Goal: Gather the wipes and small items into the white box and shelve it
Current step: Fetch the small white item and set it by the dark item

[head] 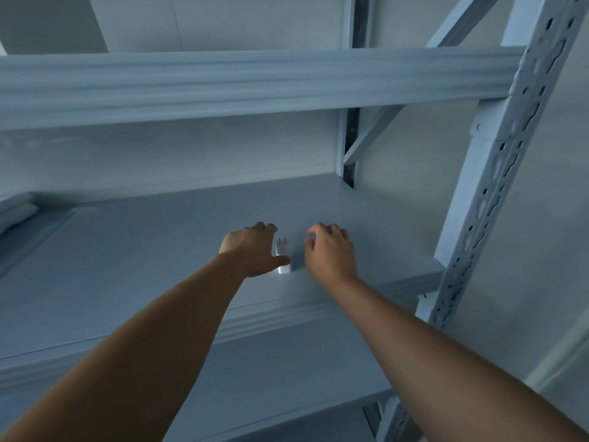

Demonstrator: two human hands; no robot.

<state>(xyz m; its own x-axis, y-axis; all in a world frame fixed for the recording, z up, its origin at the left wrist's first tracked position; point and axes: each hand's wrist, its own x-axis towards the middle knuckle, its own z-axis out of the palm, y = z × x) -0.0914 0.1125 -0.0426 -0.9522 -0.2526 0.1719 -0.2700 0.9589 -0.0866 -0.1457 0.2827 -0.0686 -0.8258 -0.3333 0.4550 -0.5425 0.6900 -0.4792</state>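
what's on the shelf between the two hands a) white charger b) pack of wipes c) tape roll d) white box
a, a small white charger with two prongs lies on the shelf between the left hand and the right hand

Dim, bluish light here. A pale blue-grey metal shelf board (143,250) runs left to right, and a ribbed metal beam (223,81) crosses above. On the right stands a perforated steel upright (497,173). Far back are a slanted brace (379,129) and a plain white wall (191,151).
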